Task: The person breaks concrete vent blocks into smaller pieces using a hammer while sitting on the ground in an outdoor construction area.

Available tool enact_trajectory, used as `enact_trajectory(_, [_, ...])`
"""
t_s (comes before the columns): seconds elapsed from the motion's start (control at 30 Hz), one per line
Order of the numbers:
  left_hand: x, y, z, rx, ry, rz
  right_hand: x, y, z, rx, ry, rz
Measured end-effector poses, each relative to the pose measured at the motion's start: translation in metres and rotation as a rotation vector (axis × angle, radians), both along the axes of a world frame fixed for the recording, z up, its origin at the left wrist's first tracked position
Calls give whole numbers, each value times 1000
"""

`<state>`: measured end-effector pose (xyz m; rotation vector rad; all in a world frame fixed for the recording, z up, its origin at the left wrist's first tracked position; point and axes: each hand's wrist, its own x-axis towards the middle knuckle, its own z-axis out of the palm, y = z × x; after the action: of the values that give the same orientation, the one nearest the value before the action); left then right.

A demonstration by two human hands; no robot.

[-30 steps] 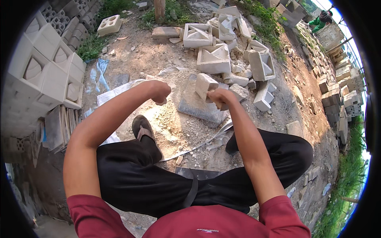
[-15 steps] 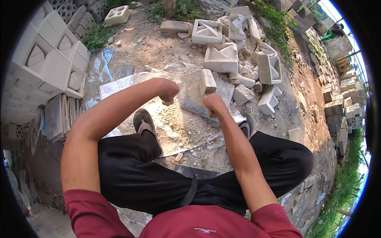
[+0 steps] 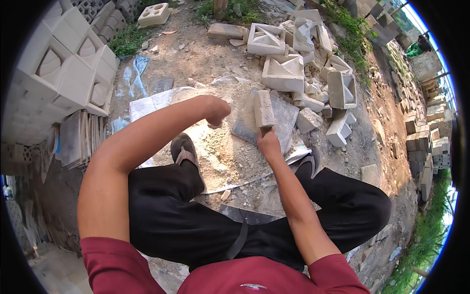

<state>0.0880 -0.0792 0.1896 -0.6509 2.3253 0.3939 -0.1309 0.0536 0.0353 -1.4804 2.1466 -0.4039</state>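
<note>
My right hand [image 3: 269, 143] is closed round the short handle of a mallet with a pale, dusty, block-shaped head [image 3: 264, 109]. That head is over a dark flat slab [image 3: 285, 113]; whether it touches the slab I cannot tell. To the left, my left hand [image 3: 218, 112] is curled with its fingers drawn in, above crushed pale rubble [image 3: 218, 154]. What it holds, if anything, is hidden. The rubble spreads over a white sack [image 3: 149, 104] between my feet.
Broken pale moulded blocks [image 3: 284, 73] lie heaped beyond the slab to the right. Stacked blocks [image 3: 73, 85] rise at the left, beside upright thin boards [image 3: 81, 139]. A block with round hollows [image 3: 154, 15] sits at the far left. Another person [image 3: 417, 46] is at the far right.
My right hand has drawn back toward me, and the mallet's head has tipped so that some handle shows below it. My left hand stays curled. The whole view has shifted slightly.
</note>
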Motion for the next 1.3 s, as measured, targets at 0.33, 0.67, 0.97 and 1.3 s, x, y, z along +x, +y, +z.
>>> enact_trajectory(0.33, [-5,1,-3,-21,-8,12,-40,-60,32,196,-99,125])
enact_trajectory(0.67, [-5,-3,-18,-44,-79,-44,-17,-108,99,447,-91,303])
enact_trajectory(0.97, [-12,-3,7,-72,-79,-79,9,-68,63,260,-67,74])
enact_trajectory(1.3, [-20,-14,15,-71,-65,-1,27,-20,27,210,-34,-114])
